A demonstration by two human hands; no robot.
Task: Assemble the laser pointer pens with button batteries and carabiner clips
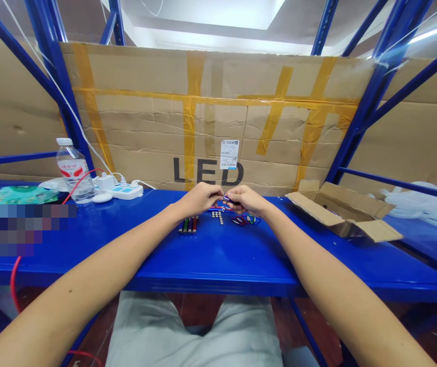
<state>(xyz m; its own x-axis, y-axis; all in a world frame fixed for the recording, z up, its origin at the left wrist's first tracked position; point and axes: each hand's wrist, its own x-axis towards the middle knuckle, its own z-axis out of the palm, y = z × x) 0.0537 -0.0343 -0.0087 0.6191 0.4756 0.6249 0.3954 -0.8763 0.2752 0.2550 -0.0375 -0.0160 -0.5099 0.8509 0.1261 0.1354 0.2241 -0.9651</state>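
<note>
My left hand (205, 197) and my right hand (244, 198) meet above the blue table, fingers pinched together. Between the right fingers is a small dark purple piece (226, 200), too small to name; the left fingertips touch its other end. Just below lie blue and red tubes (213, 209), partly hidden by the hands. Several small silver button cells (217, 214) are laid in short rows. To their left stand several dark coloured tubes (188, 225) side by side. Coloured carabiners (246, 220) lie in a small heap under my right hand.
An opened cardboard box (335, 209) sits at the right. On the left are a water bottle (75, 171), a white power strip (126, 190), a green packet (21, 194) and a red cable (15, 275). A big taped carton (145, 122) stands behind the table (218, 260).
</note>
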